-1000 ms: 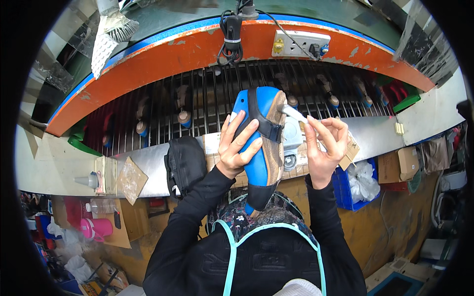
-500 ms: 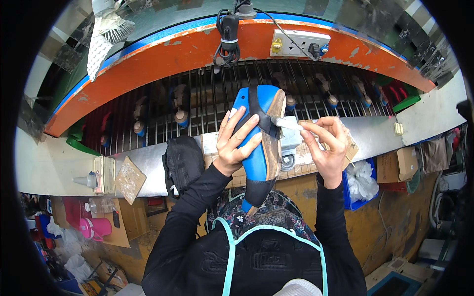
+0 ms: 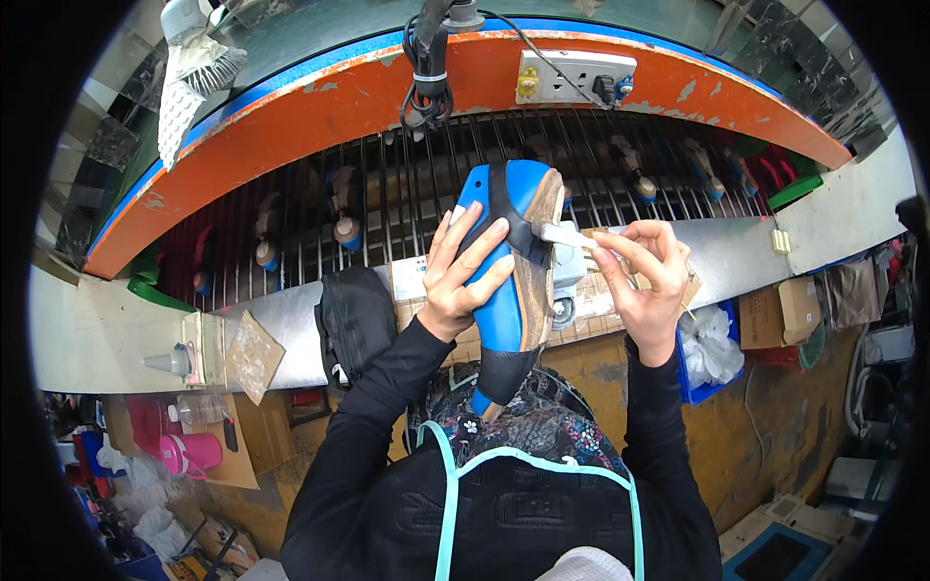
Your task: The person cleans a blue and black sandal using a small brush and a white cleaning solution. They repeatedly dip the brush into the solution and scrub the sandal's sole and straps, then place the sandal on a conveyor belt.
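A shoe on a blue last, with black straps and a brown sole edge, stands slantwise in front of me. My left hand is wrapped round its left side, fingers spread across the blue last and a black strap. Between thumb and fingertips, my right hand pinches a small white brush-like tool. The tool's tip meets the shoe where the black strap joins the sole edge. Partly hidden behind the shoe is a pale container with a round grey part.
A metal rod rack with several shoes runs beneath an orange beam bearing a power outlet. A black pouch lies on the metal ledge at left. At right are a blue bin of white plastic and a cardboard box.
The view has shifted slightly. My right hand has moved a little up, and the tool's tip stays against the strap by the sole edge. My left hand keeps its hold on the shoe.
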Available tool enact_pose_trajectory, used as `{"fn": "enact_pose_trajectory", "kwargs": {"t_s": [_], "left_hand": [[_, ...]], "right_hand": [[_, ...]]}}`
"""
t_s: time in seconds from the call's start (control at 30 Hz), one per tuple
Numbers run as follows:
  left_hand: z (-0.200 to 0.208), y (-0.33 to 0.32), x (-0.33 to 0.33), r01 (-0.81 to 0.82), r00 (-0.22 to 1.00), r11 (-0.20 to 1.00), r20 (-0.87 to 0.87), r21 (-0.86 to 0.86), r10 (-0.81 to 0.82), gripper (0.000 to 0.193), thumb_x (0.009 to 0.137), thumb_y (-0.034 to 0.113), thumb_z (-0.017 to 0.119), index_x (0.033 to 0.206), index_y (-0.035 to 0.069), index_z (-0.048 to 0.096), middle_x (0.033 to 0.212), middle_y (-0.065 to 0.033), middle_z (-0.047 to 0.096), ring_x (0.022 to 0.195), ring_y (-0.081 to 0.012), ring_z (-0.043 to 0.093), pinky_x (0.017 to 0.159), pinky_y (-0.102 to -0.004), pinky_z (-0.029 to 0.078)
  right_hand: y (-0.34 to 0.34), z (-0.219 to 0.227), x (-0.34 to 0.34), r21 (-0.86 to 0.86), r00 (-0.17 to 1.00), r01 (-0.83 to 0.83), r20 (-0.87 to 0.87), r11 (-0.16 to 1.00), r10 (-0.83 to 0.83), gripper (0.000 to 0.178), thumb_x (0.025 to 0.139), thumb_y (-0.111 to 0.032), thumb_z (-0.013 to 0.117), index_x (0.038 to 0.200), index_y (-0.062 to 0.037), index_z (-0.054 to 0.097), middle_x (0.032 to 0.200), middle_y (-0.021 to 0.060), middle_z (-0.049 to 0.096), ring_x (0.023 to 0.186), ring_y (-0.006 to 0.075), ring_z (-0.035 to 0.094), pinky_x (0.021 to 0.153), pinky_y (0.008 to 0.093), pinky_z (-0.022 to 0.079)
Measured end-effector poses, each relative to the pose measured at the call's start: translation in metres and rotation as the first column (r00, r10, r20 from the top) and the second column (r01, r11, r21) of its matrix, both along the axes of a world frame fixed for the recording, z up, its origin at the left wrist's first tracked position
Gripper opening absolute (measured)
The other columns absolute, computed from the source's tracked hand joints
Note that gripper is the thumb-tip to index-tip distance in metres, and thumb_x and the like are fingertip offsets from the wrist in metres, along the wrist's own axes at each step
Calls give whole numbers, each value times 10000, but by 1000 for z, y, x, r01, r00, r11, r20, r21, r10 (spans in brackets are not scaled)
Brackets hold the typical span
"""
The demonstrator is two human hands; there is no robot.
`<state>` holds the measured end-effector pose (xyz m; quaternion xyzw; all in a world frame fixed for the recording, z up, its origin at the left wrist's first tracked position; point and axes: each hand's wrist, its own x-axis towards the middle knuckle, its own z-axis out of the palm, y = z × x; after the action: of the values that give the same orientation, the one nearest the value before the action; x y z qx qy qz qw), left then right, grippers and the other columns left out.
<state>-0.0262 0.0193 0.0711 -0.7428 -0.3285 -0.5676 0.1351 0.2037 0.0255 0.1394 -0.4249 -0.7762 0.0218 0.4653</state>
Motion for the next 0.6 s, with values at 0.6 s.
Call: {"fn": "enact_pose_trajectory", "kwargs": {"t_s": [0.6], "left_hand": [[2,7,5,54,996,998,71,-11,-53,393,743,184,750,1110,196,610,1254,-122,629,1214,-409,540,1027,-554,392]], "right_hand": [[-2,8,9,14,989,-122,87,992,120,211,712,-149,801,917,-159,753,881,-3,608,711,114,552,751,312,302]]}}
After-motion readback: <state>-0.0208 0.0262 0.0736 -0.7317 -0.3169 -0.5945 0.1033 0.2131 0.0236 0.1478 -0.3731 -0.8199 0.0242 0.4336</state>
